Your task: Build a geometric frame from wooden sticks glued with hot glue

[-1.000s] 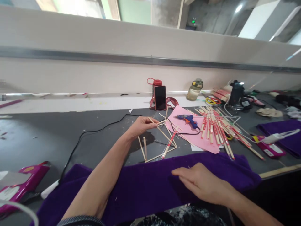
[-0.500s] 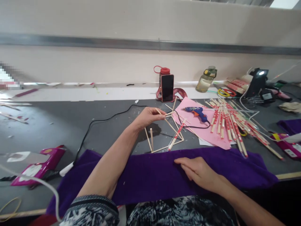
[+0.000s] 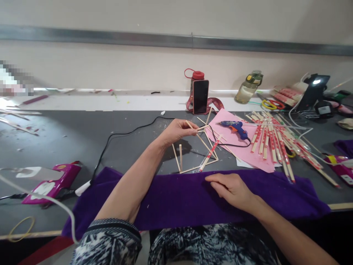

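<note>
My left hand pinches the top of a frame of glued wooden sticks that stands on the grey table. My right hand lies flat, fingers together, on a purple cloth spread along the table's near edge, holding nothing. A red-and-white wrapped chopstick leans against the frame. Just beyond the frame a blue glue gun rests on pink paper, its black cord running left across the table.
Several wrapped chopsticks are scattered right of the pink paper. A phone leans on a red bottle at the back, near a yellowish bottle. Magenta packets lie at left and right. A rubber band lies front left.
The view has tilted down, so my lap and sleeve show. My left hand keeps its pinch on the stick frame. My right hand stays on the purple cloth.
</note>
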`<state>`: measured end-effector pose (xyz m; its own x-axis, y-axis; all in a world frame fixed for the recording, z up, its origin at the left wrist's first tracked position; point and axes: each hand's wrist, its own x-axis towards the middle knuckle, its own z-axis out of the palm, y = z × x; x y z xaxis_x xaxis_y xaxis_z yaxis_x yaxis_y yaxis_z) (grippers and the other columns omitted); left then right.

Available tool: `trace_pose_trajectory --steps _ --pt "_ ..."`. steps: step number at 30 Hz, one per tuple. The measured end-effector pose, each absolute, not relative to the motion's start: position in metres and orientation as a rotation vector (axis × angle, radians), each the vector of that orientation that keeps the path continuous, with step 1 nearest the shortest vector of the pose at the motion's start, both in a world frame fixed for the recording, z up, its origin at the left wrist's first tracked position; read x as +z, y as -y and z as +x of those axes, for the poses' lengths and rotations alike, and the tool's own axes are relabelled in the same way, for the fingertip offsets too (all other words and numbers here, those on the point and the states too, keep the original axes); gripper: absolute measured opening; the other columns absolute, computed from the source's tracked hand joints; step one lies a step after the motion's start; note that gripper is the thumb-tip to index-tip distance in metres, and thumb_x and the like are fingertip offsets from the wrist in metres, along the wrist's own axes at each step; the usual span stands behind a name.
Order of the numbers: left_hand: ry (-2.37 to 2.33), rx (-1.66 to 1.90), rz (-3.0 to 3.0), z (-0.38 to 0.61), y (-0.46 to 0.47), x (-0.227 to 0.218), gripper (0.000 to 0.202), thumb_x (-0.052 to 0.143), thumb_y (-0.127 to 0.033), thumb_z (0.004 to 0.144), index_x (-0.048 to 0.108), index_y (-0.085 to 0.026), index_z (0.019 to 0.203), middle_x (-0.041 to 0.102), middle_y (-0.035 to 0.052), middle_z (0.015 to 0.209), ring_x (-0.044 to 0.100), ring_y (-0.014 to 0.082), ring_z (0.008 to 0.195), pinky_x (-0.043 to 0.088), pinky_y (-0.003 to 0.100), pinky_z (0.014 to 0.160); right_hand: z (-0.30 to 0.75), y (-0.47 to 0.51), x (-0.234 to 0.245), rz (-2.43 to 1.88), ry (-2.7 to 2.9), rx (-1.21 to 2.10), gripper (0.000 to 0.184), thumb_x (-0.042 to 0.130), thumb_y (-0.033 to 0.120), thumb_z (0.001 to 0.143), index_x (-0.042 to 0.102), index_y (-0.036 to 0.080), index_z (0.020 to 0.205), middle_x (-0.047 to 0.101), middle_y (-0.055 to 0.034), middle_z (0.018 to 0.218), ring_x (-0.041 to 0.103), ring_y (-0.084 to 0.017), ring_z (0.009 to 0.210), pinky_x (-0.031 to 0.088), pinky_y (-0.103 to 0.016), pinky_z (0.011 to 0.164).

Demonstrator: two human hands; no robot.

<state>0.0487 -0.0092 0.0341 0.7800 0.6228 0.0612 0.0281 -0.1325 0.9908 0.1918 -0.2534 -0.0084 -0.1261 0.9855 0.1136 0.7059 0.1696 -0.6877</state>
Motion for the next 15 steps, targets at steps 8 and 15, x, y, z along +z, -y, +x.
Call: trace_pose_trajectory --steps 8,15 --pt "-0.501 0.559 1.618 0.048 0.010 0.034 0.019 0.079 -0.024 0.069 0.076 -0.012 0.084 0.073 0.0045 0.081 0.063 0.0099 0.074 0.049 0.024 0.076 0.207 0.235 0.005 -1.483 1.812 0.368 0.023 0.053 0.020 0.092 0.072 0.023 0.103 0.077 -0.0020 0.093 0.072 -0.015 0.080 0.054 -0.025 0.073" --pt "-0.448 0.558 1.572 0.049 0.011 0.033 0.021 0.081 -0.025 0.066 0.075 -0.012 0.082 0.073 0.0040 0.079 0.062 0.0094 0.072 0.048 0.023 0.074 0.227 0.149 0.026 -1.654 1.680 0.053 0.013 0.066 0.028 0.082 0.076 0.023 0.090 0.071 -0.0021 0.085 0.060 -0.014 0.064 0.046 -0.028 0.063"
